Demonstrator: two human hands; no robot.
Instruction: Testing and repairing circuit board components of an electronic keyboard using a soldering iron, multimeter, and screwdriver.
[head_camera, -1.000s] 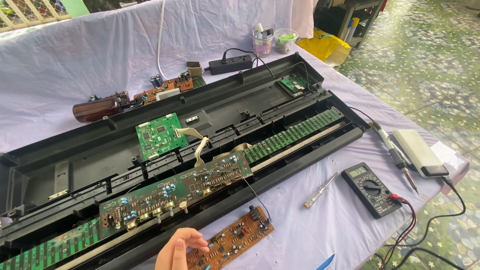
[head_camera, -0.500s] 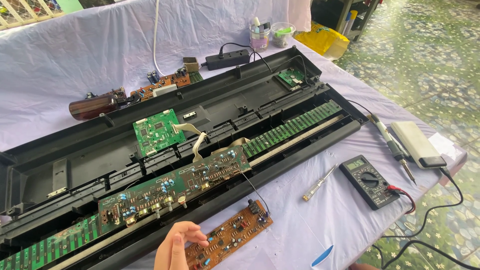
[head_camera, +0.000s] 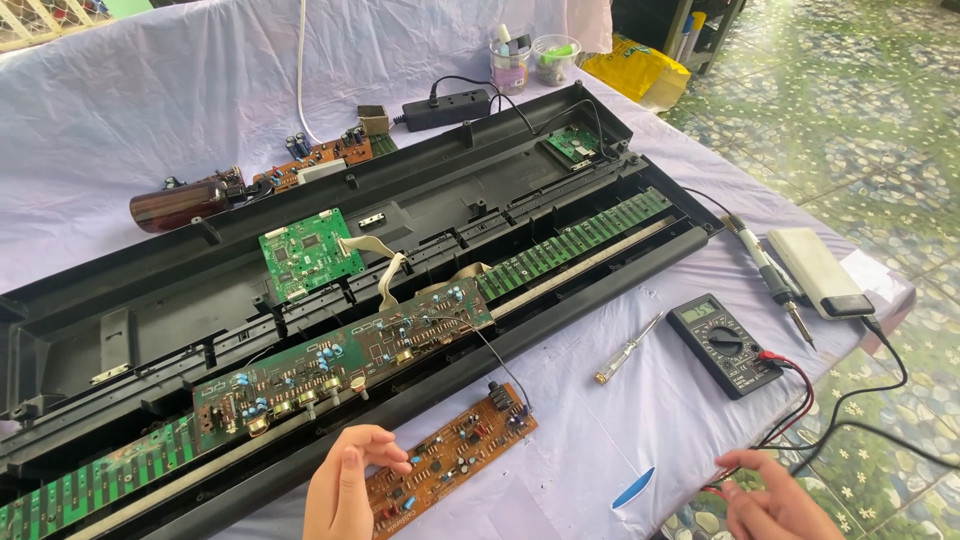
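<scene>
My left hand (head_camera: 345, 485) rests at the bottom edge, fingers apart, fingertips touching the left end of a loose brown circuit board (head_camera: 455, 458) on the white cloth. A thin black wire runs from that board up to a long brown-green board (head_camera: 340, 365) inside an opened black keyboard case (head_camera: 150, 300). My right hand (head_camera: 778, 500) is at the bottom right, its thumb and fingers pinched on the red and black test leads (head_camera: 795, 415) of a black multimeter (head_camera: 725, 345).
A screwdriver (head_camera: 627, 350), a soldering iron (head_camera: 768, 268) and a white box (head_camera: 812, 270) lie right of the case. Behind it are a green board (head_camera: 310, 255), a power strip (head_camera: 445, 105), cups (head_camera: 510, 60) and a brown cylinder (head_camera: 180, 205). The table edge and tiled floor are right.
My right hand has come into view at the bottom right and reached the test leads. My left hand stays on the brown board. The view has shifted slightly.
</scene>
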